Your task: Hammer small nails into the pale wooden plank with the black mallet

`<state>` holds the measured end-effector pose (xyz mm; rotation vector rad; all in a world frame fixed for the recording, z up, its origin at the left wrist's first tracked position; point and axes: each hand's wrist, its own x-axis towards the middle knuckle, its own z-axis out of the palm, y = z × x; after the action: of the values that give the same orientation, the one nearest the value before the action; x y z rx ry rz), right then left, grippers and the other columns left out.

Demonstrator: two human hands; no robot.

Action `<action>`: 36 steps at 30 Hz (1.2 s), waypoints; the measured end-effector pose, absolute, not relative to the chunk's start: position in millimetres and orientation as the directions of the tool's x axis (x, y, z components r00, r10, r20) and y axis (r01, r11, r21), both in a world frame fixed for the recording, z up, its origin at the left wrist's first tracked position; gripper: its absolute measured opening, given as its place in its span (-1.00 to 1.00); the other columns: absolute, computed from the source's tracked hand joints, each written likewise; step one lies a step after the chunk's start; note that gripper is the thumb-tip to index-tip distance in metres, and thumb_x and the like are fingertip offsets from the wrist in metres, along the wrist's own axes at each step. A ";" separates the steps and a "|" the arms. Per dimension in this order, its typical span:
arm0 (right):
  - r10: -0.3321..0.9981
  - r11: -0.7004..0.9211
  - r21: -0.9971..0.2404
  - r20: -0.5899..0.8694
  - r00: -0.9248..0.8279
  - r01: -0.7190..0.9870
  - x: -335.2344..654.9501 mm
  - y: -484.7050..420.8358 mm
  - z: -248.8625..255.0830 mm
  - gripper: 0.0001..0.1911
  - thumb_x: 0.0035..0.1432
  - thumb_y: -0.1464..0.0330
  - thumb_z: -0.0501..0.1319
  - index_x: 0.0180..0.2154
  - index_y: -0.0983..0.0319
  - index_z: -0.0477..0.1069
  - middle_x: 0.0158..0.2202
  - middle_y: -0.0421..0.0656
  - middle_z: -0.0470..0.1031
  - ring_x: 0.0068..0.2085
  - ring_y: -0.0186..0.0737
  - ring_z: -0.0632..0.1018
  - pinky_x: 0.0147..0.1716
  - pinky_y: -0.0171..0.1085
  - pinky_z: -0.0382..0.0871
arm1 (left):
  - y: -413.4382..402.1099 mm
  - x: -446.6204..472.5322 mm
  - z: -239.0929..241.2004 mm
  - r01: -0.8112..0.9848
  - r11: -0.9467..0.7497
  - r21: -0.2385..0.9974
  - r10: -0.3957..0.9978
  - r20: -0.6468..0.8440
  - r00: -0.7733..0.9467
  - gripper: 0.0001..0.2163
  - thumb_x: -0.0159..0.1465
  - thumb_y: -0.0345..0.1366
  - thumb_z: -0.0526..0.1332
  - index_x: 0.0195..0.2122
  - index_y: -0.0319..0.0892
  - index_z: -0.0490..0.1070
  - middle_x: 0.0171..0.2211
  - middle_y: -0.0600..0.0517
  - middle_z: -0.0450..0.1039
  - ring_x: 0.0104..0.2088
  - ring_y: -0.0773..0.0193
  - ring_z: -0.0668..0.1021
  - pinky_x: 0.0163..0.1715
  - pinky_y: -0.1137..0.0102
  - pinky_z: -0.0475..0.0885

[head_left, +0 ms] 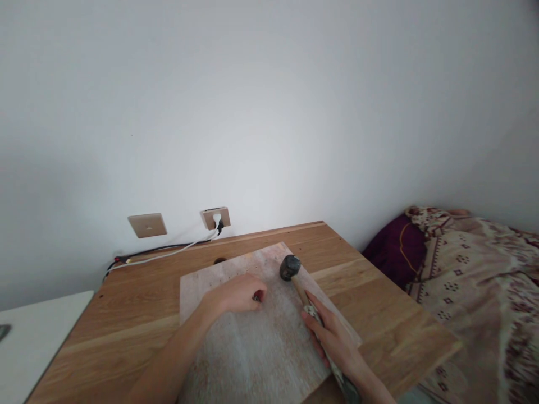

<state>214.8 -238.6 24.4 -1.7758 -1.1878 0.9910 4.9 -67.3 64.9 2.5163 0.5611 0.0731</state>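
My right hand [330, 336] grips the handle of a rubber mallet [290, 267], whose black head is tilted up and to the left above a pale, worn board [248, 348]. The mallet's lower handle runs back under my palm toward the bottom edge. Over the middle of the board my left hand [238, 293] is closed in a fist. A small dark, shiny bit shows between its thumb and curled fingers, too little of it to name. Several tiny dark specks or holes dot the far part of the board.
The board lies on a wooden table [370, 286] against a white wall. Cables [168, 252] run along the table's back left to a plug in a wall socket [216, 217]. A white surface [42, 331] adjoins at left; patterned bedding [463, 292] lies at right.
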 end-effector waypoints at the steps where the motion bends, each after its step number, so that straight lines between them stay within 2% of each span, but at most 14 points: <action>1: 0.946 -0.268 -0.891 -0.170 0.277 0.366 214.0 -240.0 25.5 -0.18 0.29 0.07 0.03 0.40 0.43 -0.01 -0.76 -0.39 0.20 -0.74 -0.31 0.26 -0.78 -0.38 0.15 | -67.4 5.2 63.9 0.383 -0.755 0.533 0.414 -0.066 0.908 -0.88 0.10 -0.49 0.28 -0.48 -0.12 0.47 -0.45 0.10 0.49 -0.43 0.30 0.48 -0.41 0.40 0.30; 5: 0.927 -0.307 -0.862 -0.175 0.331 0.403 211.5 -244.6 25.0 -0.21 0.30 0.08 0.02 0.39 0.43 0.03 -0.78 -0.36 0.23 -0.75 -0.29 0.29 -0.76 -0.38 0.14 | -68.0 6.0 61.6 0.407 -0.758 0.509 0.440 -0.060 0.896 -0.88 0.10 -0.49 0.22 -0.48 -0.14 0.50 -0.47 0.09 0.48 -0.41 0.29 0.49 -0.38 0.40 0.30; 9: 0.931 -0.292 -0.886 -0.178 0.319 0.359 211.7 -245.8 17.8 -0.19 0.32 0.06 0.02 0.40 0.42 -0.03 -0.77 -0.39 0.19 -0.75 -0.28 0.29 -0.76 -0.38 0.15 | -67.8 6.6 60.9 0.389 -0.772 0.502 0.432 -0.032 0.901 -0.87 0.10 -0.51 0.24 -0.47 -0.15 0.50 -0.44 0.08 0.49 -0.39 0.28 0.49 -0.36 0.39 0.30; 13: 0.929 -0.286 -0.897 -0.174 0.325 0.336 212.4 -246.3 12.6 -0.20 0.34 0.05 0.02 0.41 0.40 -0.04 -0.76 -0.40 0.18 -0.74 -0.29 0.28 -0.77 -0.38 0.16 | -65.0 5.6 62.4 0.405 -0.746 0.529 0.428 -0.085 0.900 -0.87 0.07 -0.51 0.27 -0.42 -0.13 0.51 -0.43 0.09 0.51 -0.39 0.29 0.49 -0.39 0.43 0.29; 18: 0.932 -0.284 -0.894 -0.174 0.317 0.345 212.3 -247.6 13.6 -0.23 0.36 0.07 0.01 0.42 0.34 -0.05 -0.75 -0.40 0.20 -0.74 -0.30 0.28 -0.77 -0.39 0.15 | -64.9 6.5 66.4 0.440 -0.707 0.554 0.461 -0.111 0.881 -0.81 0.09 -0.58 0.19 -0.47 -0.15 0.51 -0.49 0.10 0.51 -0.43 0.32 0.49 -0.39 0.44 0.28; 24: 0.932 -0.294 -0.891 -0.186 0.311 0.347 210.2 -246.4 21.1 -0.19 0.33 0.04 0.01 0.41 0.40 -0.05 -0.76 -0.40 0.20 -0.74 -0.30 0.28 -0.77 -0.39 0.16 | -62.9 7.5 69.0 0.437 -0.695 0.571 0.484 -0.077 0.871 -0.88 0.19 -0.45 0.21 -0.41 -0.14 0.52 -0.47 0.10 0.52 -0.40 0.30 0.53 -0.35 0.44 0.31; 27: 0.928 -0.306 -0.890 -0.199 0.316 0.339 209.0 -245.3 25.3 -0.15 0.31 0.01 0.01 0.41 0.43 -0.04 -0.76 -0.39 0.20 -0.75 -0.29 0.29 -0.77 -0.38 0.16 | -60.1 4.6 67.5 0.466 -0.735 0.492 0.509 -0.055 0.859 -0.82 0.16 -0.50 0.16 -0.35 -0.12 0.52 -0.40 0.09 0.54 -0.34 0.27 0.55 -0.32 0.44 0.32; 32: 0.929 -0.301 -0.887 -0.191 0.316 0.349 210.0 -244.4 25.2 -0.14 0.29 -0.02 0.02 0.40 0.41 0.01 -0.78 -0.38 0.21 -0.76 -0.27 0.29 -0.76 -0.36 0.16 | -58.4 0.8 63.9 0.548 -0.803 0.235 0.564 0.001 0.826 -0.73 0.18 -0.57 0.09 -0.26 -0.17 0.54 -0.21 -0.09 0.57 -0.17 0.07 0.58 -0.17 0.29 0.38; 34: 0.930 -0.301 -0.888 -0.192 0.314 0.347 211.1 -244.7 22.2 -0.16 0.30 -0.03 0.02 0.40 0.37 0.03 -0.77 -0.38 0.21 -0.76 -0.27 0.29 -0.76 -0.37 0.16 | -56.8 0.9 62.6 0.558 -0.808 0.189 0.571 0.021 0.820 -0.75 0.21 -0.57 0.11 -0.26 -0.18 0.55 -0.22 -0.13 0.57 -0.15 0.03 0.58 -0.11 0.23 0.39; 36: 0.932 -0.295 -0.894 -0.192 0.306 0.336 211.9 -245.2 18.7 -0.17 0.31 -0.02 0.02 0.40 0.36 0.01 -0.77 -0.39 0.21 -0.75 -0.27 0.30 -0.76 -0.37 0.17 | -53.8 2.3 61.1 0.565 -0.800 0.201 0.586 0.067 0.807 -0.77 0.23 -0.55 0.14 -0.27 -0.17 0.56 -0.23 -0.12 0.58 -0.13 0.02 0.58 -0.05 0.21 0.38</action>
<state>211.9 -245.2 18.7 -1.7997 -1.1388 0.9720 2.3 -53.8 61.1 2.8212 0.9059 0.1875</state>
